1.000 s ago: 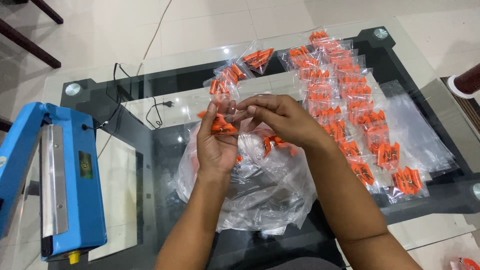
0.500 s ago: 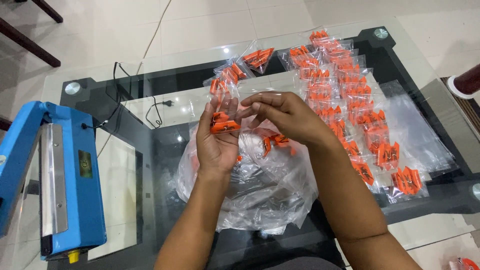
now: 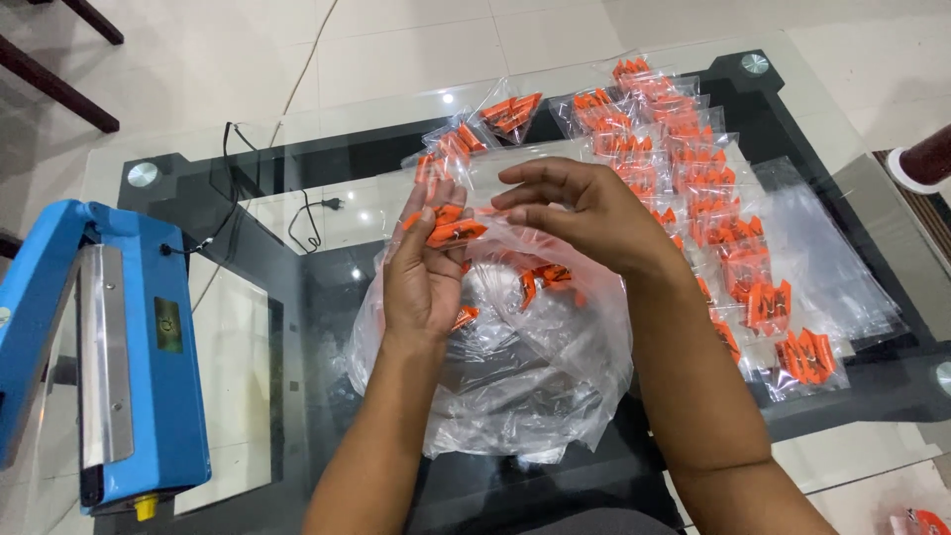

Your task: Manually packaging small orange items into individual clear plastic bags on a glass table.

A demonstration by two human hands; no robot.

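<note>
Left hand [image 3: 421, 282] and right hand [image 3: 584, 218]: both showing bare, no gloves, rings or watch; forearms running uncovered back from the fingers [image 3: 543, 170] to the frame edge, no sleeves appearing.

We've got a glossy glass surface [image 3: 327, 119] over a matt black frame, catching ceiling lights. The big bag [image 3: 515, 386] at 6 o'clock is thin, crinkly clear plastic, shiny. Small packets [image 3: 693, 178] at 1 o'clock are clear glossy film around smooth orange plastic pieces. The sealer [image 3: 149, 357] at 9 o'clock is blue painted metal with a dull bare-metal strip.
</note>
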